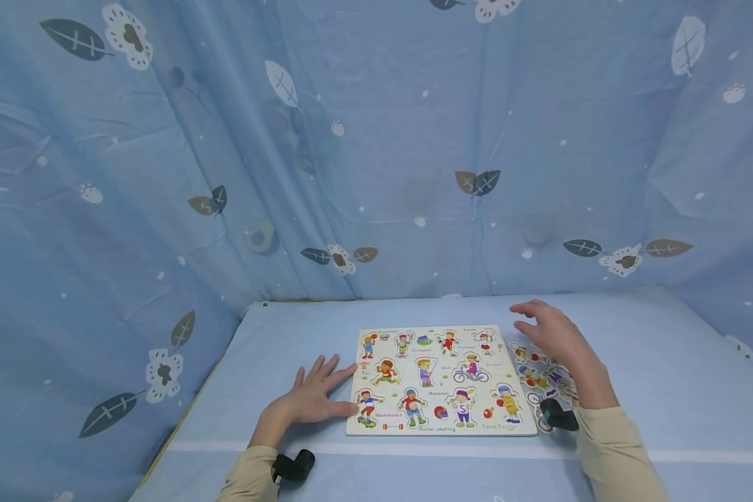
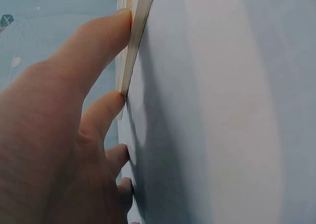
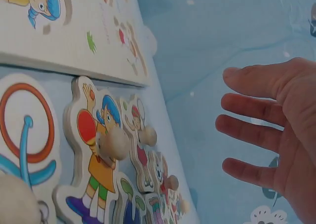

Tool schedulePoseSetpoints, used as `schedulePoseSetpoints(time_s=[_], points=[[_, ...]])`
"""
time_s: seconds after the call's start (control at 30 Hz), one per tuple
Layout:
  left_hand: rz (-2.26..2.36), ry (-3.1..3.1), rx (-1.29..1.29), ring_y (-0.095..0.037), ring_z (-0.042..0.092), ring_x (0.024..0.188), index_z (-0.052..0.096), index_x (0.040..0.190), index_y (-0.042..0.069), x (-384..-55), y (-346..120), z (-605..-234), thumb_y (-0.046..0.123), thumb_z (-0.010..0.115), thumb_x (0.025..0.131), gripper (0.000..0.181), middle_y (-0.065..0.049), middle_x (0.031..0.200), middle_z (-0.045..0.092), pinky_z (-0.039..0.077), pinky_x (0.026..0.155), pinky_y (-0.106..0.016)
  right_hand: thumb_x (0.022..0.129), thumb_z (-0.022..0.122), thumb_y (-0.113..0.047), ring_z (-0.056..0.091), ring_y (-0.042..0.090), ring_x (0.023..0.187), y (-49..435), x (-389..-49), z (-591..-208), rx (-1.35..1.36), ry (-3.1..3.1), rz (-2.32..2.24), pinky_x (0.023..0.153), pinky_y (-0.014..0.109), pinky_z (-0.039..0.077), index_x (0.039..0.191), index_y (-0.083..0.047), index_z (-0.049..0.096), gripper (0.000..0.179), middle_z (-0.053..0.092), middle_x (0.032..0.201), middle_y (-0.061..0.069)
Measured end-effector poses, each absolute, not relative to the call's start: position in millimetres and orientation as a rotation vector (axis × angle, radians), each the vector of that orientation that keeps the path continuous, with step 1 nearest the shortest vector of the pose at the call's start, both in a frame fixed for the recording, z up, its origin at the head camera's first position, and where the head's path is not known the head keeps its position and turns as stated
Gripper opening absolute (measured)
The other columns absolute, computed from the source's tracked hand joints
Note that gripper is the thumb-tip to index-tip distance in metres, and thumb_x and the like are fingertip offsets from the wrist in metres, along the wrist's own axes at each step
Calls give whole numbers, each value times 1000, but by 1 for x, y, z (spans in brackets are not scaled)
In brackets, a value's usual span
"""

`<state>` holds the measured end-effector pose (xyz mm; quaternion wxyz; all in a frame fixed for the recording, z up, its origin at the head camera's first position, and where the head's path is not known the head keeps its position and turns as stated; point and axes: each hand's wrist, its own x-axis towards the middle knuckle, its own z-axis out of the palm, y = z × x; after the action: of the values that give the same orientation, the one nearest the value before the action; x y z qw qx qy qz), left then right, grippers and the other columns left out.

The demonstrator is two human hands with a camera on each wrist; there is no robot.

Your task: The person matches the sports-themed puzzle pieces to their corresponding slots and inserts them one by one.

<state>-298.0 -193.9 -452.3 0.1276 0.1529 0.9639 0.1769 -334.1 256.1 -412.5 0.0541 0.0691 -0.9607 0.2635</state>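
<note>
My left hand (image 1: 309,399): fingers spread, thumb and index tip against the left edge of the wooden sports puzzle board (image 1: 406,383). Board flat on blue tablecloth (image 1: 659,355), pale wood, colourful sporty kids, labels like Skateboard and Table Tennis. My right hand (image 1: 555,336): fingers apart, raised near knobbed puzzle pieces (image 1: 532,377) bunched along board's right edge; one, the table-tennis piece (image 3: 102,168), has blue hair, red paddle, round wooden knob
</note>
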Motion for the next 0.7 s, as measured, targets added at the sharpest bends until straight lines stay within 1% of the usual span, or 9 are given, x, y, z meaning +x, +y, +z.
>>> schedulePoseSetpoints(time_s=[0.37, 0.57, 0.7], points=[[506, 2805, 440, -39, 5, 152, 39, 153, 31, -299, -194, -453, 68, 64, 82, 84, -12, 164, 20, 2, 117, -66, 99, 59, -16, 44, 51, 127, 274, -334, -418, 137, -2925, 858, 101, 66, 38, 138, 1, 53, 43, 46, 140, 30], [504, 2809, 441, -40, 4, 152, 39, 153, 31, -299, -193, -454, 68, 64, 81, 84, -12, 164, 20, 2, 117, -66, 98, 59, -16, 40, 52, 129, 284, -337, -426, 83, -2954, 843, 104, 68, 34, 136, 3, 54, 43, 43, 142, 31], [509, 2807, 449, -40, 4, 152, 39, 153, 31, -298, -194, -454, 68, 65, 82, 84, -11, 165, 19, 1, 117, -66, 97, 60, -15, 41, 53, 128, 289, -337, -432, 52, -2962, 820, 104, 68, 34, 134, 4, 55, 42, 44, 140, 33]])
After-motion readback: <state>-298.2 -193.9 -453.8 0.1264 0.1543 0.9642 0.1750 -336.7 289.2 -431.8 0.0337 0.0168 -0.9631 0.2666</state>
